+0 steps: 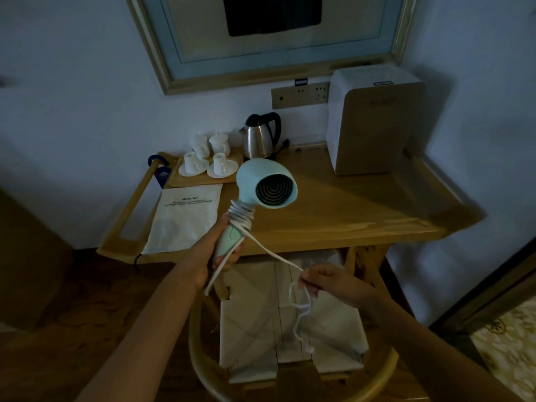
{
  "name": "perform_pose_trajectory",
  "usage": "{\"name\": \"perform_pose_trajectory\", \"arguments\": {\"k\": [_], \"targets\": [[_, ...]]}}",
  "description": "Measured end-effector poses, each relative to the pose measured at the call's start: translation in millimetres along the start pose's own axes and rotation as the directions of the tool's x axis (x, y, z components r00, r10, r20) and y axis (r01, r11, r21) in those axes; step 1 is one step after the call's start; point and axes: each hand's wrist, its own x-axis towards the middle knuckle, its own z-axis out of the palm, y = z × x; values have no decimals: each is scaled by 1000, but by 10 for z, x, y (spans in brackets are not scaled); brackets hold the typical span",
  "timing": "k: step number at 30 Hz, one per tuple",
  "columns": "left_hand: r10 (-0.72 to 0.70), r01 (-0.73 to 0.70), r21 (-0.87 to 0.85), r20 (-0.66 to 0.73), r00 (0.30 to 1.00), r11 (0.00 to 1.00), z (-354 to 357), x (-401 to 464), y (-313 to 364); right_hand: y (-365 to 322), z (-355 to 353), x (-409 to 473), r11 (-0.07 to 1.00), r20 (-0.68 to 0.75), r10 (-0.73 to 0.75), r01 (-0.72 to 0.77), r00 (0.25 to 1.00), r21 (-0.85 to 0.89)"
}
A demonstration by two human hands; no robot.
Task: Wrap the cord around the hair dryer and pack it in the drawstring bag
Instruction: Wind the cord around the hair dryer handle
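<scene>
A pale mint hair dryer is held upright over the wooden table's front edge, its grille facing me. My left hand grips the lower handle. Several turns of white cord are wound around the upper handle. From there the cord runs down and right to my right hand, which pinches it; the loose end hangs in loops below that hand. A white drawstring bag with printed text lies flat on the table's left side.
On the wooden table stand a steel kettle, a tray with white cups and a white box appliance. A round-backed chair with a pale cushion sits below my hands. Wall sockets are behind.
</scene>
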Motion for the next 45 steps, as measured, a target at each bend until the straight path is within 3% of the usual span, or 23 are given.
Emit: {"name": "perform_pose_trajectory", "arguments": {"k": [3,5,9,12,17,22,27,32,37,39,43,45], "targets": [[57,-65,267,39,998,961,-49,-89,49,-265,-69,84,990,-98,3,-16,995,-138],[68,-86,515,54,996,853,-64,-148,86,-504,-150,123,979,-160,-1,-31,987,-202],[-102,-125,770,239,966,626,116,-210,153,-949,-307,293,927,-195,-10,-65,981,-370],[-175,-75,910,159,972,408,293,-172,84,-1162,-284,424,818,-152,-45,-51,987,-573],[-153,82,958,-40,987,274,319,40,-230,-1408,-17,458,651,-145,-115,-35,983,-758],[-68,280,829,-283,957,485,181,179,-336,-1350,326,272,393,-82,-171,-9,982,-919],[-24,329,757,-383,923,564,91,220,-230,-1044,410,224,520,-111,-184,1,977,-854],[-89,248,469,-335,938,848,92,141,-214,-750,447,230,592,-217,-303,5,928,-806],[-36,161,410,-296,955,898,119,146,-251,-606,607,156,660,-306,-419,55,855,-749],[-35,152,370,-304,952,917,129,141,-248,-536,642,139,641,-317,-446,52,837,-766],[-53,138,242,-329,943,960,128,117,-222,-368,708,109,617,-231,-448,112,864,-779],[-37,137,284,-332,943,949,169,121,-218,-338,750,78,657,-184,-421,159,888,-737]]}}
